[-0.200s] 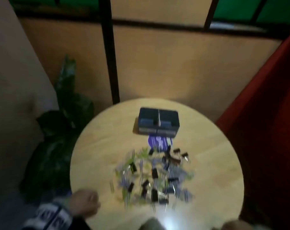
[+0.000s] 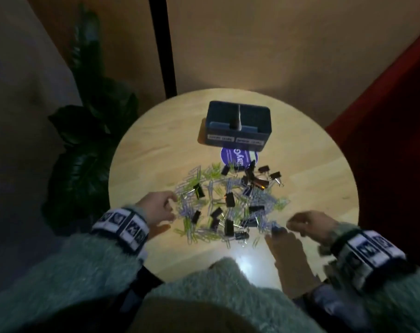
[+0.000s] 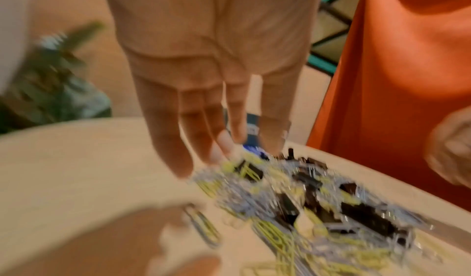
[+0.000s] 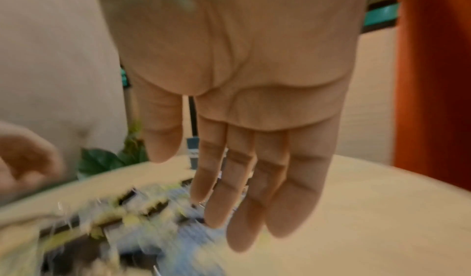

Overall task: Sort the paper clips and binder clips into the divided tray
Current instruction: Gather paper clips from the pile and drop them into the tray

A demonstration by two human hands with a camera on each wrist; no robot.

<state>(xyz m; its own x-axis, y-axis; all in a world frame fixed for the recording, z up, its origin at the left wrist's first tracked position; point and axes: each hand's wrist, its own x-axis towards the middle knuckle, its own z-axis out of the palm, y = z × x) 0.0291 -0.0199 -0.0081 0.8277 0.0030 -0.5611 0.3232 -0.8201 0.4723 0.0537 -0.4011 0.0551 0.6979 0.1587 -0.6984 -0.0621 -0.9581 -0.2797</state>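
A mixed pile of paper clips (image 2: 211, 200) in green, silver and blue, with black binder clips (image 2: 229, 199) among them, lies in the middle of a round wooden table (image 2: 156, 150). Behind the pile stands the dark blue divided tray (image 2: 237, 131) with two labels on its front wall. My left hand (image 2: 161, 210) hovers at the pile's left edge, fingers straight and holding nothing (image 3: 219, 139). My right hand (image 2: 307, 224) reaches the pile's near right edge, fingers extended over blue clips (image 4: 242, 199), nothing in its grip. Both wrist views are motion-blurred.
A round purple sticker (image 2: 237, 156) lies on the table between tray and pile. A dark leafy plant (image 2: 91, 131) stands left of the table. A red fabric surface (image 2: 396, 140) rises on the right. A black post (image 2: 162, 44) stands behind.
Both hands have come forward from the table's near edge to the sides of the clip pile. The head view has dropped closer to the table.
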